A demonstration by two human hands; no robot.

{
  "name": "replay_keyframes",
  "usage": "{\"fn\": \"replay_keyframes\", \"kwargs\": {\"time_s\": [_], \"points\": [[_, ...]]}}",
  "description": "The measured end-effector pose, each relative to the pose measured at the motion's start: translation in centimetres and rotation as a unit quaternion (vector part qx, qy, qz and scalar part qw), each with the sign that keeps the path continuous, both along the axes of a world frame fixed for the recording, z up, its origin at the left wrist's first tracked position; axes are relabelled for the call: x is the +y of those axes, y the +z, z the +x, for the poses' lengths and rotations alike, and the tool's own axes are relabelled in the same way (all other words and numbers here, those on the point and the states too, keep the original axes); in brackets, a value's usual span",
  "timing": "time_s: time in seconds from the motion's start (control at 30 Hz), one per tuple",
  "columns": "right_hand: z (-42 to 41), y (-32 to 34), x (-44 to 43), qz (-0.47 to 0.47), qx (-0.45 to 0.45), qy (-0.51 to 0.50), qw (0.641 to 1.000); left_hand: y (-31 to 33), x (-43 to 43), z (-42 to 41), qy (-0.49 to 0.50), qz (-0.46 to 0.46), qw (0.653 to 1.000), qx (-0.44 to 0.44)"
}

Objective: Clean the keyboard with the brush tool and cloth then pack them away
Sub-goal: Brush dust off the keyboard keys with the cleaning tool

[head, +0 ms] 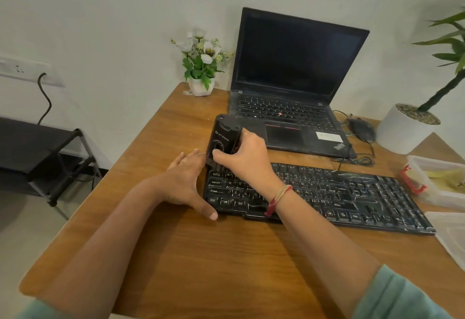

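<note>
Keyboard (327, 193), black, on wooden desk (176, 243): right hand (247, 157) grips brush tool (224, 140), bristles down at top-left keys; left hand (186, 180), fingers straight, braces left edge; advise short row-wise strokes, light pressure, keyboard held steady.

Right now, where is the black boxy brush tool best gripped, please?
Grip the black boxy brush tool round its mid-body, from the right, as the right hand does: bristles point down onto the black keyboard, and the left hand flanks its left.
</note>
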State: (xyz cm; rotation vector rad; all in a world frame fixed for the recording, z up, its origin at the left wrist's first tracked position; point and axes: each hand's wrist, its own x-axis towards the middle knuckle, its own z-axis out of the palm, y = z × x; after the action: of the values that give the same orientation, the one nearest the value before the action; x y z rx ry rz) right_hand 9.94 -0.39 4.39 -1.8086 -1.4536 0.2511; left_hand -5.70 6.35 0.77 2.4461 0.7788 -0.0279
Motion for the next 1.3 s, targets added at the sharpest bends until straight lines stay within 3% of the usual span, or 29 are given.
{"fn": "replay_keyframes", "kwargs": {"time_s": [0.17,0.37,0.47,0.63,0.77,0.93,1.0,1.1,1.3], "points": [[1.4,1.1,1.1,-0.019,-0.011,-0.029,0.999,-0.1,0.1,0.0,0.005,-0.015,1.000,-0.002],[0.3,1.2,0.2,-0.067,0.034,0.044,0.996,-0.5,0.5,0.3,0.003,-0.001,1.000,-0.001],[1.1,1.5,0.5,-0.033,-0.027,0.013,0.999,-0.3,0.3,0.2,0.010,-0.015,1.000,-0.009],[-0.1,1.2,-0.1,-0.068,-0.008,0.063,0.996,-0.5,0.4,0.2,0.002,0.003,1.000,-0.009],[2.2,1.9,0.2,-0.058,-0.058,-0.003,0.997,-0.3,0.3,0.0,0.012,-0.012,1.000,-0.007],[0.4,1.0,-1.3,-0.092,0.023,0.059,0.994,-0.4,0.5,0.2,0.005,0.000,1.000,-0.004],[0.4,1.1,-1.4,-0.087,-0.024,0.068,0.994,-0.4,0.4,0.2,0.005,0.003,1.000,-0.006],[1.8,1.7,-0.5,-0.037,-0.082,0.004,0.996,-0.2,0.3,0.2,0.012,-0.008,1.000,-0.011],[0.8,1.1,-1.4,-0.076,0.006,0.032,0.997,-0.4,0.5,0.2,0.010,0.000,1.000,-0.002]]}}
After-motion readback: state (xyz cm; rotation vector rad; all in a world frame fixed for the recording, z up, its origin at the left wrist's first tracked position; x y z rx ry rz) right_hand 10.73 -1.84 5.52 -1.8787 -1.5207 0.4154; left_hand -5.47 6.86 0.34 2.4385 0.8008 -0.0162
